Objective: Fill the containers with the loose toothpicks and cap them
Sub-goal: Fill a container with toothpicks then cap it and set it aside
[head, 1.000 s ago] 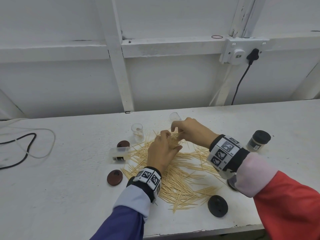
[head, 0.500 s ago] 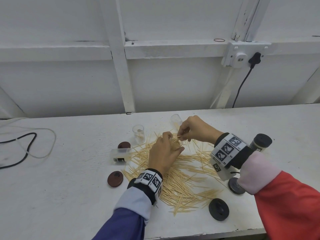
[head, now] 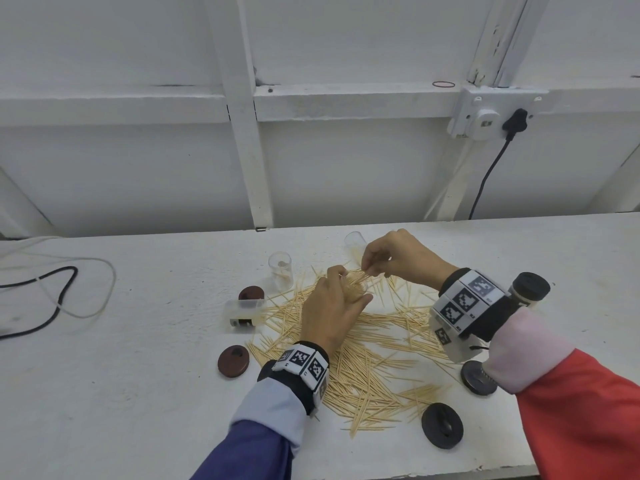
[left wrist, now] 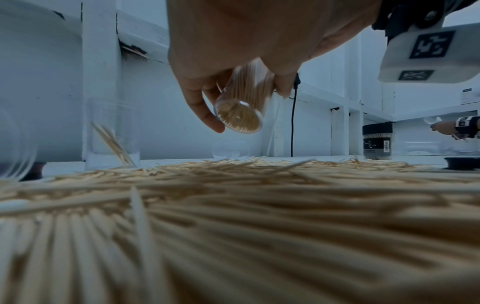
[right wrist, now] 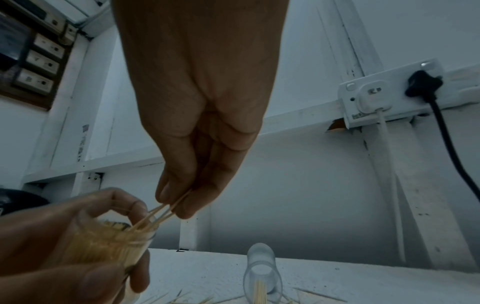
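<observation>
1. While our left hand (head: 329, 306) curls round a clear container (left wrist: 242, 102) packed with toothpicks, held tilted above the loose pile (head: 367, 344) at the table's middle, our right hand (head: 398, 259) pinches a few toothpicks (right wrist: 158, 216) at its mouth.
2. Just left of the pile, one clear container (head: 280, 270) stands upright and another (head: 242, 311) lies on its side.
3. Dark caps (head: 442, 425) lie near the pile's edges, and a capped jar (head: 528, 289) stands far right.

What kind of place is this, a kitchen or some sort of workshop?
Probably a plain workroom or utility space, not a kitchen: a rough white-painted bench against a painted panel wall, a surface-mounted socket with a black plug, and loose cables trailing across the bench.
</observation>
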